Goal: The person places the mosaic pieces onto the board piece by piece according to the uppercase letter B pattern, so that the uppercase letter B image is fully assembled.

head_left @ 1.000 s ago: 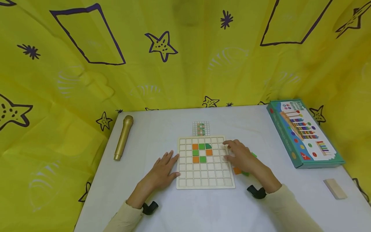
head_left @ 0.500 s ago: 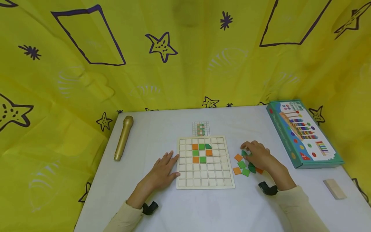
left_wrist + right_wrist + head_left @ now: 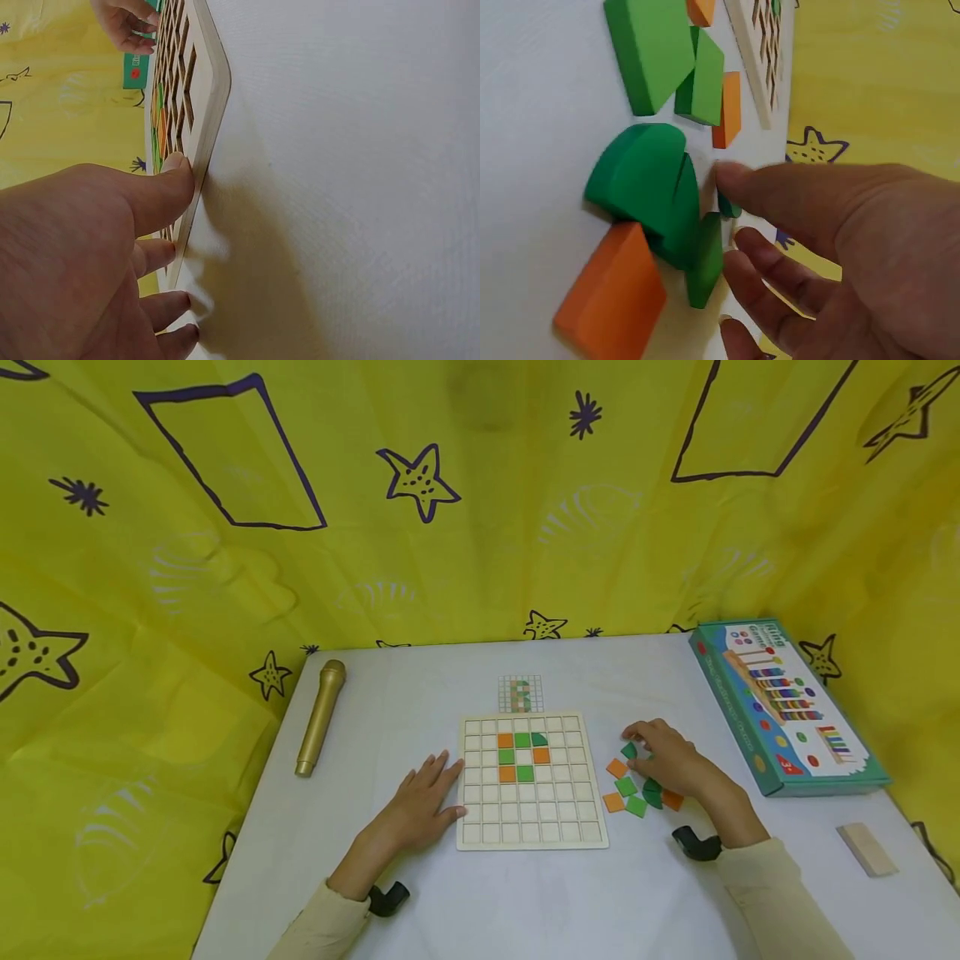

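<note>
A pale wooden grid board (image 3: 532, 835) lies on the white table, with orange, light green and dark green tiles (image 3: 522, 740) set in its upper middle cells. My left hand (image 3: 416, 806) rests at the board's left edge, fingers spread and thumb on the rim. To the right of the board, my right hand (image 3: 667, 764) reaches over a scatter of tiles. Its thumb and fingertips pinch a dark green quarter-circle tile (image 3: 628, 750), mostly hidden behind the thumb in the right wrist view. Beneath the hand are light green squares (image 3: 649, 56), an orange square (image 3: 615, 292) and dark green rounded tiles (image 3: 634, 176).
Just behind the board lies a small printed pattern card (image 3: 520, 693). A gold microphone (image 3: 320, 718) is at the far left. On the right are a teal game box (image 3: 795, 710) and a small wooden block (image 3: 867, 849). A yellow patterned curtain (image 3: 480, 552) hangs behind the table.
My right hand has moved from the board's right edge out to the loose tiles, and its fingers have come around a dark green tile. The left hand has stayed in place.
</note>
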Demonstrator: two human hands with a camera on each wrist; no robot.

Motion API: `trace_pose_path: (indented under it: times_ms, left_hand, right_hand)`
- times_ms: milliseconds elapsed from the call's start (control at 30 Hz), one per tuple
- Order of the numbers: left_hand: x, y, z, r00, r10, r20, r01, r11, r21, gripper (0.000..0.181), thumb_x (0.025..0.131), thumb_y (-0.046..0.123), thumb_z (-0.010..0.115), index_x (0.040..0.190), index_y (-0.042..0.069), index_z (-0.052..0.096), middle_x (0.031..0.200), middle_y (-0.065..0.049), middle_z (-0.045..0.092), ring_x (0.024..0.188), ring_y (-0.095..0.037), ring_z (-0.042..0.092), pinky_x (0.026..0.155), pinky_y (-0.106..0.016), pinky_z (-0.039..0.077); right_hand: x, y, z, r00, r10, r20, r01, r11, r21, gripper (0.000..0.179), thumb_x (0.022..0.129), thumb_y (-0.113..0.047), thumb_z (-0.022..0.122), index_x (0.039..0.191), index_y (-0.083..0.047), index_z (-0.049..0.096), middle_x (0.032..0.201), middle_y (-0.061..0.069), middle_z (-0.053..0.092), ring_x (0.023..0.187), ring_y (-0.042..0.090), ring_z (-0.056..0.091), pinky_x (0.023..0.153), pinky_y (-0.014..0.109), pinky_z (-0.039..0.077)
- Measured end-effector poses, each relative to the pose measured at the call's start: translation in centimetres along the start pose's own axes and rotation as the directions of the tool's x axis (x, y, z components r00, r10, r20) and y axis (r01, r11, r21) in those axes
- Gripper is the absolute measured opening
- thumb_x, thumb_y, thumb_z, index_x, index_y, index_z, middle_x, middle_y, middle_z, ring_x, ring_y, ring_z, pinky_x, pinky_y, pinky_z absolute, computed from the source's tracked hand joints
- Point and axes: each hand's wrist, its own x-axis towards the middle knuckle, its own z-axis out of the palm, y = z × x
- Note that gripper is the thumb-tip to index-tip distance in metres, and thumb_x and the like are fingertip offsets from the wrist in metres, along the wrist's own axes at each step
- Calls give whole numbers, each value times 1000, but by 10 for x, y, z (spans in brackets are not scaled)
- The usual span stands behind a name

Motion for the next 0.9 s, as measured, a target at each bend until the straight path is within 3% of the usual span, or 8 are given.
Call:
trace_pose_path:
  times_ms: [133, 300, 600, 767, 900]
  left_hand:
    - [-1, 1, -1, 1000, -2, -1, 2, 1000, -4, 73, 106, 43, 62, 166, 14, 33, 175, -17, 21, 162, -40, 17, 127, -64, 19]
    - [-1, 0, 0, 1000, -3, 1, 3, 1000, -1, 73, 106, 43, 62, 166, 14, 33, 175, -16, 21, 162, -40, 17, 127, -64, 20]
    - [-1, 1, -1, 1000, 6, -6, -6, 1000, 0, 73, 106, 42, 62, 166, 14, 34, 175, -17, 22, 162, -40, 18, 127, -65, 20]
    - [0, 1, -1, 1000, 6, -5, -6, 1000, -1, 73, 106, 42, 62, 166, 14, 34, 175, -17, 22, 162, -40, 18, 127, -64, 20]
    - [0, 0, -1, 1000, 1, -1, -1, 1000, 8, 73, 106, 43, 62, 166, 14, 34, 175, -16, 22, 162, -40, 18, 127, -64, 20]
  right_hand:
    - [0, 1, 2, 999, -36, -21, 36, 999, 7, 29, 101, -12, 71, 128, -4, 65, 130, 24, 55, 113, 40, 57, 95, 62, 47]
    - [3, 0, 7, 997, -35, -65, 37, 999, 29, 30, 103, -12, 68, 129, 2, 65, 127, 25, 56, 112, 39, 58, 98, 58, 53]
    - [6, -7, 13, 994, -36, -104, 42, 997, 60, 31, 101, -13, 70, 126, 4, 66, 120, 24, 59, 103, 34, 58, 91, 51, 52]
    - [4, -20, 19, 990, -16, -141, 30, 995, 99, 31, 101, -15, 71, 126, 2, 66, 122, 23, 59, 106, 34, 56, 90, 54, 45]
    - [3, -38, 30, 989, -46, -142, 62, 992, 107, 29, 101, -15, 72, 125, 0, 67, 122, 20, 60, 105, 31, 57, 90, 53, 47]
